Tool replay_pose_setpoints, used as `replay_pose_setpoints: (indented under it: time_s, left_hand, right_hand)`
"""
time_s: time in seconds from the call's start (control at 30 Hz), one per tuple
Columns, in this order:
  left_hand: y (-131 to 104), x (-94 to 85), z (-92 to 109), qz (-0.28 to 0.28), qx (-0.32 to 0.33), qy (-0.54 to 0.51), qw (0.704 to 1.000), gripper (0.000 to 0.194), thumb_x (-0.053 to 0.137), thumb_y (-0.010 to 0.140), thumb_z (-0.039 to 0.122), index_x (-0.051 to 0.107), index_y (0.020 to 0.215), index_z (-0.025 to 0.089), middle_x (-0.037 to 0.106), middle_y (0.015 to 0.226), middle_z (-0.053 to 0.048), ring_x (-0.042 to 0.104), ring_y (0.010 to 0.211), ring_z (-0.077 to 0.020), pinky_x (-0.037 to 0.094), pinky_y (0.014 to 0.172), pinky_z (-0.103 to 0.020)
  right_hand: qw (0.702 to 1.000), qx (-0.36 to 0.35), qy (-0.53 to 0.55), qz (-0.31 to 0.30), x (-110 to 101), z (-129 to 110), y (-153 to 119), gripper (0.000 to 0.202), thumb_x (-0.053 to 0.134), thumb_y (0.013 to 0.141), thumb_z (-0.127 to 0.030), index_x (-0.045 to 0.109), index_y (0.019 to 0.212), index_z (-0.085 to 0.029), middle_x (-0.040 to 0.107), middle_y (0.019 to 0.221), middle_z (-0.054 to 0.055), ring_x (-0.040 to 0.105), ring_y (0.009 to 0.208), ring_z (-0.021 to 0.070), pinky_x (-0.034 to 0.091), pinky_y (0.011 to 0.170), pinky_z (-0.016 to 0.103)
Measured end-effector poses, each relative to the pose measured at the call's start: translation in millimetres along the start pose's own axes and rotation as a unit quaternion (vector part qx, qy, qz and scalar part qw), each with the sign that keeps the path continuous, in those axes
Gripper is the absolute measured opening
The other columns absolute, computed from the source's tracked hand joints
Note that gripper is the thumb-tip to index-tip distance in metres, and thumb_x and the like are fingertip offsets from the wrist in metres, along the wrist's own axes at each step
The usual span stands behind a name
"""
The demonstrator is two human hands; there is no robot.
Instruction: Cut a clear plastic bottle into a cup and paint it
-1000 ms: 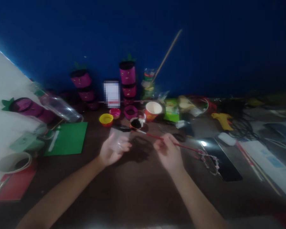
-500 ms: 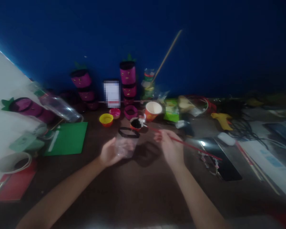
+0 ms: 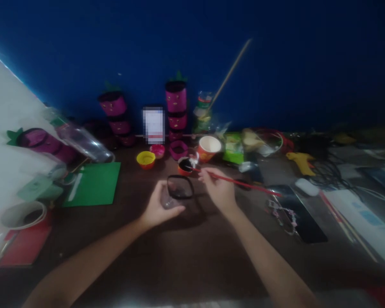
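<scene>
My left hand (image 3: 160,205) grips a clear plastic cup (image 3: 176,192) with a black-painted rim, tilted so the opening faces the far side. My right hand (image 3: 216,188) holds a thin red paintbrush (image 3: 244,184) by its handle. The brush tip reaches into a small pot of black paint (image 3: 184,164) just beyond the cup. Both hands hover over a dark brown table (image 3: 186,252).
Behind the hands stand a yellow paint pot (image 3: 145,159), a pink pot (image 3: 157,149), an orange paper cup (image 3: 208,147) and stacked magenta cups (image 3: 176,100). A green sheet (image 3: 94,184) lies left, a phone (image 3: 301,218) and yellow glue gun (image 3: 300,160) right.
My left hand raised and turned the cup so its black rim faces away. My right hand moved forward and left, bringing the brush tip to the black paint pot.
</scene>
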State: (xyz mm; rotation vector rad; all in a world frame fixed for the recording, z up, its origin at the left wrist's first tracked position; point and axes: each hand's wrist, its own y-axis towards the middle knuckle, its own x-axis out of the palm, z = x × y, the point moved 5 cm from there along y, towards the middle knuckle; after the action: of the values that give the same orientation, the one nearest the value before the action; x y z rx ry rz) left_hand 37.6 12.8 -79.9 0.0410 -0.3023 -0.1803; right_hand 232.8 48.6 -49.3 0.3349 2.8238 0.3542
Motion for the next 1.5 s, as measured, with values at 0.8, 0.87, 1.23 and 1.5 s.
replay_pose_setpoints:
  time_s: [0.8, 0.87, 1.23, 1.5]
  left_hand:
    - [11.3, -5.5, 0.3, 0.091, -0.020, -0.045, 0.995, 0.049, 0.081, 0.051, 0.005, 0.054, 0.091, 0.017, 0.060, 0.096, -0.006, 0.056, 0.092, -0.0173, 0.043, 0.076, -0.025]
    - [11.4, -4.8, 1.3, 0.081, -0.026, -0.053, 0.995, 0.049, 0.081, 0.050, 0.004, 0.055, 0.091, 0.017, 0.061, 0.097, -0.007, 0.057, 0.092, -0.0176, 0.043, 0.075, -0.024]
    - [7.6, -8.2, -1.7, 0.011, -0.032, -0.004, 0.999, 0.061, 0.079, 0.059, 0.017, 0.051, 0.112, 0.020, 0.062, 0.106, -0.008, 0.057, 0.104, -0.0249, 0.044, 0.089, -0.035]
    - [10.5, -15.4, 0.1, 0.066, -0.040, -0.054, 0.996, 0.054, 0.079, 0.062, 0.023, 0.047, 0.105, 0.022, 0.066, 0.094, -0.005, 0.065, 0.087, -0.0210, 0.048, 0.080, -0.031]
  right_hand:
    - [0.938, 0.147, 0.300, 0.094, -16.8, -3.8, -20.6, 0.024, 0.076, 0.062, -0.038, 0.066, 0.069, -0.017, 0.066, 0.057, 0.001, 0.060, 0.046, 0.0115, 0.046, 0.044, 0.023]
    - [0.944, 0.140, 0.289, 0.076, -14.5, -7.1, -23.8, 0.025, 0.077, 0.060, -0.039, 0.066, 0.067, -0.017, 0.066, 0.056, 0.002, 0.060, 0.045, 0.0123, 0.046, 0.044, 0.024]
    - [0.964, 0.055, 0.249, 0.080, -29.0, -9.2, -22.9, 0.018, 0.069, 0.074, -0.037, 0.065, 0.076, -0.019, 0.067, 0.064, 0.000, 0.063, 0.055, 0.0128, 0.053, 0.055, 0.027]
    - [0.983, -0.148, 0.084, 0.070, -35.1, -40.9, -37.5, 0.006, 0.056, 0.083, -0.021, 0.062, 0.083, -0.022, 0.069, 0.078, 0.003, 0.067, 0.065, 0.0157, 0.057, 0.061, 0.032]
